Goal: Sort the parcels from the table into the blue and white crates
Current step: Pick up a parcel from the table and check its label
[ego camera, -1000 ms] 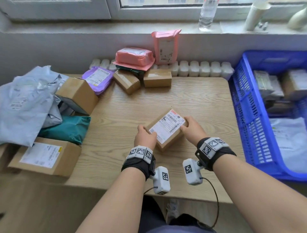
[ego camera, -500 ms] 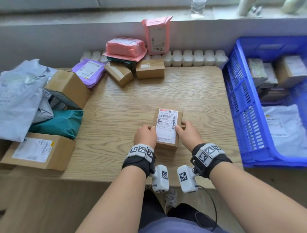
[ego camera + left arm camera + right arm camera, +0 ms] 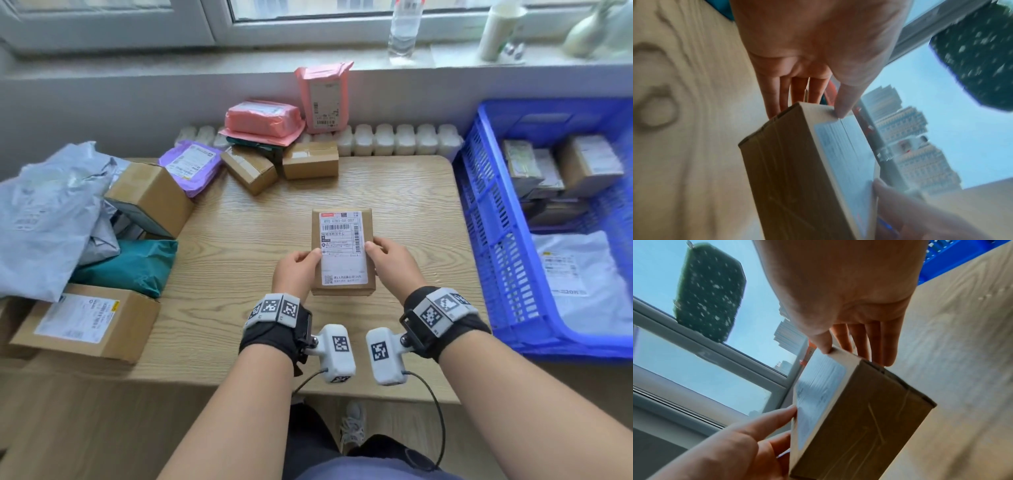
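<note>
Parcel in hand: From my remote seat I see a small cardboard parcel (image 3: 342, 253) held above the middle of the wooden table (image 3: 239, 260), its white shipping label facing up.
Left hand: My left hand (image 3: 297, 270) grasps the parcel's left edge, thumb on the label side and fingers (image 3: 774, 99) reaching underneath, as the left wrist view shows.
Right hand: My right hand (image 3: 394, 267) grasps the opposite edge the same way, thumb on top, fingers (image 3: 877, 344) below the box.
Position: The parcel sits between the two hands, its near end level with the knuckles, its far end reaching past the fingertips toward the window.
Blue crate: A blue crate (image 3: 493, 219) stands just beside the table's right edge, with boxes and a white mailer inside; it is well apart from the held parcel.
Waiting parcels: At the table's far edge lie two small brown boxes (image 3: 310, 160), a purple mailer (image 3: 190, 164) and pink mailers (image 3: 263, 118); at the left, grey bags (image 3: 44, 219), a teal bag (image 3: 133, 263) and larger boxes (image 3: 85, 322).
White crate: I cannot see it in any view.
</note>
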`<action>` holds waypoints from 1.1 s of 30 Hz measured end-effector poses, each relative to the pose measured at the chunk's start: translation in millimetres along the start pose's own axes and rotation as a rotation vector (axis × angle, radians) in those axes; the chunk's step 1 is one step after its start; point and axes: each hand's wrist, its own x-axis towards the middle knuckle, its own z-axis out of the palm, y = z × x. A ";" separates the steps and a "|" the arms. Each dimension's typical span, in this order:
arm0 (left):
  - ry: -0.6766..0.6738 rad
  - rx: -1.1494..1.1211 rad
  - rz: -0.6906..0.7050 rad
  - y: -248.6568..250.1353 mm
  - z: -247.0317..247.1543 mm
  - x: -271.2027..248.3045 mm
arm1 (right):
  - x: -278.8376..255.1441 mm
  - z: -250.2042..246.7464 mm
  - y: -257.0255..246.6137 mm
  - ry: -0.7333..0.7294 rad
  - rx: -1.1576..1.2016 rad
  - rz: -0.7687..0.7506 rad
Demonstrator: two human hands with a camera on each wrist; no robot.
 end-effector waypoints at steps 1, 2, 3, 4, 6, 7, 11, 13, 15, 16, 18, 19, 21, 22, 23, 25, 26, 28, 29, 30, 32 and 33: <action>0.015 -0.053 0.021 7.7 -3.9 1.2 | 0.3 -4.4 -8.5 0.022 0.027 -0.024; 0.021 -0.101 0.038 15.9 -8.1 1.6 | -0.1 -9.1 -18.1 0.043 0.042 -0.047; 0.021 -0.144 0.061 24.8 -12.6 0.8 | -0.1 -14.0 -27.0 0.067 0.051 -0.074; 0.019 -0.170 0.086 33.8 -17.3 -0.6 | -1.3 -19.0 -36.7 0.085 0.060 -0.103; 0.017 -0.204 0.149 51.7 -27.2 -4.6 | -5.5 -28.4 -56.6 0.105 0.097 -0.160; 0.019 -0.228 0.181 60.8 -32.7 -6.5 | -8.1 -33.1 -67.0 0.112 0.118 -0.193; -0.033 -0.328 0.278 100.9 -58.4 -16.3 | -17.8 -49.3 -108.4 0.149 0.205 -0.289; -0.060 -0.360 0.327 121.1 -73.2 -21.1 | -23.8 -56.5 -127.8 0.171 0.250 -0.339; -0.061 -0.387 0.371 139.3 -88.2 -27.8 | -30.9 -61.4 -147.0 0.185 0.269 -0.374; -0.059 -0.397 0.391 147.2 -95.7 -31.8 | -35.0 -63.0 -155.7 0.183 0.283 -0.388; -0.059 -0.415 0.439 161.5 -109.9 -40.4 | -43.5 -64.7 -171.3 0.172 0.316 -0.427; -0.061 -0.424 0.467 168.4 -116.7 -44.6 | -47.6 -65.2 -178.6 0.177 0.330 -0.450; -0.066 -0.433 0.518 180.8 -130.0 -52.7 | -56.4 -65.6 -192.8 0.196 0.359 -0.487; -0.068 -0.432 0.536 185.7 -136.3 -55.9 | -61.3 -65.9 -199.5 0.203 0.370 -0.505; -0.068 -0.429 0.555 190.3 -141.5 -58.8 | -64.9 -66.4 -205.4 0.212 0.385 -0.520; -0.073 -0.425 0.593 196.9 -150.5 -63.5 | -73.4 -67.9 -216.4 0.227 0.426 -0.543; -0.079 -0.430 0.607 199.5 -154.1 -65.9 | -78.0 -68.7 -221.1 0.232 0.441 -0.558; -0.099 -0.445 0.622 204.2 -160.6 -71.1 | -86.6 -70.5 -227.8 0.242 0.448 -0.588; -0.114 -0.446 0.631 206.4 -163.3 -74.0 | -90.8 -71.5 -230.1 0.243 0.447 -0.603; -0.128 -0.442 0.643 208.4 -166.1 -76.8 | -94.7 -72.4 -232.1 0.242 0.446 -0.621; -0.142 -0.433 0.668 211.6 -170.9 -82.0 | -101.3 -74.2 -234.5 0.245 0.441 -0.660; -0.147 -0.431 0.681 212.9 -173.0 -84.4 | -103.7 -74.9 -235.3 0.251 0.439 -0.678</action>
